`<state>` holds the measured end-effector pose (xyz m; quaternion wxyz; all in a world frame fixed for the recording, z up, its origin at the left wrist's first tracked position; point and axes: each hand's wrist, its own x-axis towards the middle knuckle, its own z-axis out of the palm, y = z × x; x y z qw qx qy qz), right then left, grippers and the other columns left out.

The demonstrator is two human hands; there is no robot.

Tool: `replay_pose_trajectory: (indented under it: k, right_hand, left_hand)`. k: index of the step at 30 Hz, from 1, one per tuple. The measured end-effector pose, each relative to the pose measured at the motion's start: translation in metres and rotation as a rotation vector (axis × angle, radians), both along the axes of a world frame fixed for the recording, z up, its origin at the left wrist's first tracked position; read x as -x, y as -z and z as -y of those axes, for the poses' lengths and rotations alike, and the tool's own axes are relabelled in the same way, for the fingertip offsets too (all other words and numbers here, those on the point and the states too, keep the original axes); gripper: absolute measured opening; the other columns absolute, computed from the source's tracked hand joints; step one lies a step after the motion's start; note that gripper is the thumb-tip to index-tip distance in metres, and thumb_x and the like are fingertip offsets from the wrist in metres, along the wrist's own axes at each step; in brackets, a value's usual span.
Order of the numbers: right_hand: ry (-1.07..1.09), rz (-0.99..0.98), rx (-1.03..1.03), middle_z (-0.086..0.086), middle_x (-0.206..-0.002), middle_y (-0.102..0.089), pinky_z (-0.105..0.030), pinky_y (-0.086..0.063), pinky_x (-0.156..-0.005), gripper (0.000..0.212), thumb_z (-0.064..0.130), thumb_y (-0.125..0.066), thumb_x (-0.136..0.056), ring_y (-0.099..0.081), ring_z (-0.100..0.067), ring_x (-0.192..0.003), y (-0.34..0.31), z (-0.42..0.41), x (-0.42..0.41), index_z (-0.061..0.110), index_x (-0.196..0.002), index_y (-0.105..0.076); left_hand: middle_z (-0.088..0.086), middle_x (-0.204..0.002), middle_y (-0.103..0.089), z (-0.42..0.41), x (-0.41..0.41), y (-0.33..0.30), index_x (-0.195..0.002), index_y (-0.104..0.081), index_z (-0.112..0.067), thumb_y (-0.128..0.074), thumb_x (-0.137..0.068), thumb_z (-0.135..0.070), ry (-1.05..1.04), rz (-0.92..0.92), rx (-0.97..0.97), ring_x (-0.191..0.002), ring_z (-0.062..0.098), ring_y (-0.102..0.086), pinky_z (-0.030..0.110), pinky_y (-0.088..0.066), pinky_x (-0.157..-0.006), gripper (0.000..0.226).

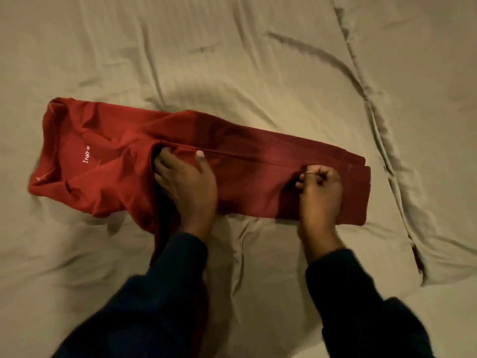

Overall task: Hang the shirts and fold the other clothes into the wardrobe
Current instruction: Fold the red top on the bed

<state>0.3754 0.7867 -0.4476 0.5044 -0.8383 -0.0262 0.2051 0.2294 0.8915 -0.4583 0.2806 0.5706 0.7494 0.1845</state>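
A wrinkled beige bedsheet (258,60) fills the view, and across it lies a red garment (116,156), folded lengthwise into a long band running left to right, with small white lettering near its bunched left end. Two dark sleeves (154,293) reach in from the bottom edge, both hands lying on top of the garment. The left hand (185,182) lies near the middle of the band, fingers curled into a fold of the cloth, while the right hand (320,187) sits close to the right end, fingers bent tight and pinching the fabric.
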Motion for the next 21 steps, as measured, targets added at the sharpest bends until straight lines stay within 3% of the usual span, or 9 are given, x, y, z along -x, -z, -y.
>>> replay_pose_trajectory:
  k: [2,4,5,7,11,15,19,21]
  right_hand:
    - [-0.245,0.303,0.091,-0.002,-0.104,-0.067,-0.037,-0.049,-0.092,0.019,0.013,-0.05,-0.094,-0.063,-0.018,-0.097,0.006,0.005,0.019,0.018,-0.105,-0.065]
    - [-0.571,0.467,0.173,-0.004,-0.135,-0.058,-0.034,-0.035,-0.111,0.036,0.021,-0.046,-0.098,-0.048,-0.019,-0.129,0.015,0.008,0.041,0.016,-0.129,-0.062]
    - [-0.73,0.486,0.218,-0.001,-0.151,-0.045,-0.033,-0.023,-0.117,0.043,0.026,-0.041,-0.102,-0.033,-0.016,-0.143,0.021,0.01,0.048,0.019,-0.142,-0.052]
    - [-0.909,0.565,0.348,0.006,-0.165,-0.018,-0.035,-0.006,-0.123,0.051,0.035,-0.028,-0.107,-0.006,-0.011,-0.153,0.038,0.019,0.041,0.025,-0.156,-0.028]
    - [-0.72,0.616,0.64,0.004,-0.168,-0.003,-0.045,-0.011,-0.124,0.057,0.039,-0.022,-0.107,0.001,-0.013,-0.154,0.058,0.057,-0.021,0.024,-0.16,-0.008]
    - [-0.751,0.714,0.728,-0.002,-0.168,0.0,-0.042,-0.01,-0.124,0.06,0.042,-0.024,-0.106,0.002,-0.017,-0.154,0.056,0.064,-0.027,0.02,-0.16,-0.007]
    - [-0.522,0.727,0.825,-0.013,-0.166,-0.004,-0.048,-0.009,-0.123,0.062,0.043,-0.028,-0.106,-0.005,-0.028,-0.154,0.055,0.061,-0.035,0.017,-0.16,-0.01]
    - [-0.542,0.711,0.826,-0.015,-0.166,-0.004,-0.05,-0.012,-0.123,0.064,0.042,-0.027,-0.106,-0.004,-0.029,-0.154,0.061,0.065,-0.041,0.012,-0.159,-0.009]
  left_hand:
    - [0.022,-0.159,-0.025,0.034,-0.021,0.0,-0.151,-0.03,0.001,-0.044,-0.1,-0.04,0.125,-0.065,-0.113,-0.147,0.039,-0.023,0.044,-0.016,-0.119,0.066]
    - [0.014,-0.167,-0.005,0.057,-0.029,0.019,-0.158,-0.015,-0.005,-0.029,-0.104,-0.043,0.367,-0.092,-0.133,-0.154,0.029,-0.001,0.041,-0.001,-0.123,0.068]
    - [0.01,-0.168,0.001,0.061,-0.028,0.03,-0.159,-0.009,-0.009,-0.024,-0.104,-0.043,0.464,-0.121,-0.128,-0.155,0.025,0.005,0.04,0.003,-0.124,0.066]
    - [0.006,-0.168,0.0,0.059,-0.021,0.05,-0.16,-0.009,-0.012,-0.021,-0.105,-0.041,0.56,-0.196,-0.137,-0.155,0.022,0.005,0.042,0.001,-0.125,0.064]
    - [0.005,-0.168,-0.006,0.048,-0.013,0.063,-0.16,-0.014,-0.015,-0.021,-0.105,-0.044,0.493,-0.35,-0.178,-0.155,0.028,-0.002,0.045,-0.001,-0.125,0.062]
    - [0.002,-0.168,-0.008,0.043,-0.012,0.065,-0.16,-0.015,-0.019,-0.024,-0.106,-0.044,0.43,-0.401,-0.18,-0.154,0.032,-0.003,0.05,-0.005,-0.124,0.061]
    - [0.004,-0.168,-0.008,0.045,-0.016,0.069,-0.16,-0.013,-0.019,-0.022,-0.105,-0.046,0.408,-0.479,-0.2,-0.154,0.032,-0.004,0.05,-0.005,-0.124,0.062]
    - [0.005,-0.168,-0.008,0.047,-0.017,0.072,-0.16,-0.012,-0.018,-0.021,-0.105,-0.046,0.395,-0.5,-0.207,-0.154,0.033,-0.004,0.051,-0.006,-0.124,0.062]
